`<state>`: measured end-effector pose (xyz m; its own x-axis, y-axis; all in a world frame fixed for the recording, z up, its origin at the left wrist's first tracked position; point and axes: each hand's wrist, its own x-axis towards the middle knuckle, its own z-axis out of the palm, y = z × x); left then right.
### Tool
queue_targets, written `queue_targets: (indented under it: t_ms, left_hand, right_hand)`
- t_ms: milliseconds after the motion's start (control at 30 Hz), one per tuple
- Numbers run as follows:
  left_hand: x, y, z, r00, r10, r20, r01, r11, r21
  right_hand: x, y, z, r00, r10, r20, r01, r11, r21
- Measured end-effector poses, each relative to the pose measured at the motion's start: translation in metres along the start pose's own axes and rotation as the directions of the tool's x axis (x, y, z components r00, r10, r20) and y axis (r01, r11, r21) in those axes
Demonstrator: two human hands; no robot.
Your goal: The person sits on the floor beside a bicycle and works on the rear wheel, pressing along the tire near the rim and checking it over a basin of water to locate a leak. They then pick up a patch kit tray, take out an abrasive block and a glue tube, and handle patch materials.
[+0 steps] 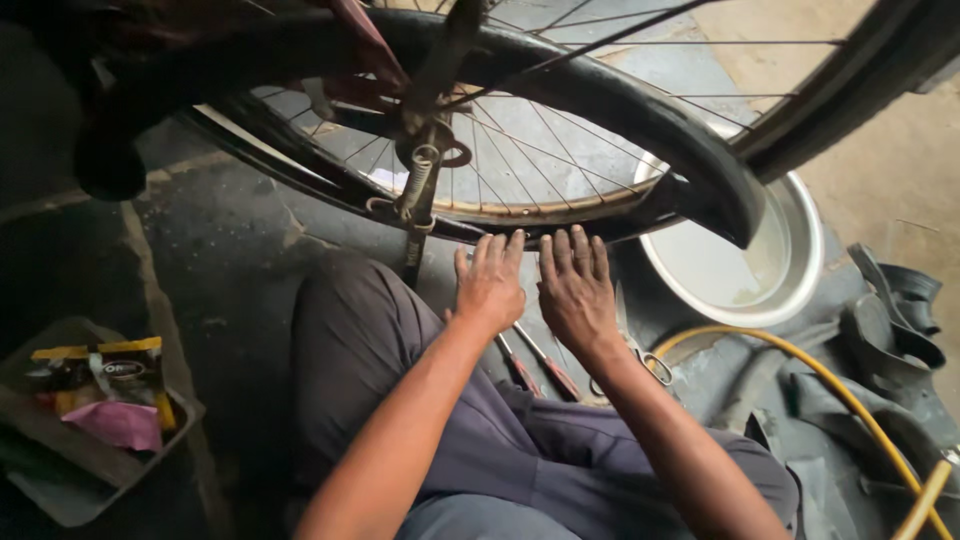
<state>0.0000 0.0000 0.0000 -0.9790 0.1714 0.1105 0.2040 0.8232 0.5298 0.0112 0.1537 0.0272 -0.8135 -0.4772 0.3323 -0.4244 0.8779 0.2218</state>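
Both my hands sit side by side at the low edge of the wheel (500,170), fingertips up against the tyre (620,100) w/ the rim (540,212) just above them. My left hand (490,285) is flat, fingers straight and close together, tips touching the tyre's dark edge. My right hand (575,290) is just beside it, nearly touching, fingers a bit spread, tips pressed on the same edge. Neither hand is clenched; both are loose and flat, gripping nothing, only pressing. Can't tell if the thumbs hook under anything.

The tyre runs from upper left across the top and ends in a peeled-off flap at right, over a round metal basin (800,270) w/ pale water in it.

At lower left a grey tray (60,480) holds a packet: flat, black front w/ yellow band on top and an oval label, plus a pink bit in front of it.

Under my wrists, on the floor: screwdrivers (535,370) w/ red handles, scissors (650,365) just right of them. A yellow hose (850,400) curves along the right side, near black rubber scraps (900,310). My knee in grey trousers (370,350) is below the left hand.
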Motion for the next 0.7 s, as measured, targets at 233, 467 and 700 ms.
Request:
queue_targets:
  t_ms: [233, 467, 700]
  left_hand:
    - [0.011, -0.012, 0.025, 0.955, 0.17, -0.242, -0.167, 0.985, 0.032]
    - [0.045, -0.022, 0.012, 0.993, -0.05, -0.111, 0.024, 0.974, -0.225]
    - [0.056, -0.025, 0.017, 0.966, 0.051, -0.255, -0.11, 0.968, -0.224]
  right_hand:
    - [0.008, -0.016, -0.002, 0.992, 0.121, -0.028, -0.12, 0.992, 0.042]
    - [0.014, -0.005, -0.008, 0.999, -0.037, 0.024, 0.033, 0.989, 0.146]
    - [0.014, -0.005, -0.025, 0.994, -0.088, 0.061, 0.075, 0.979, 0.19]
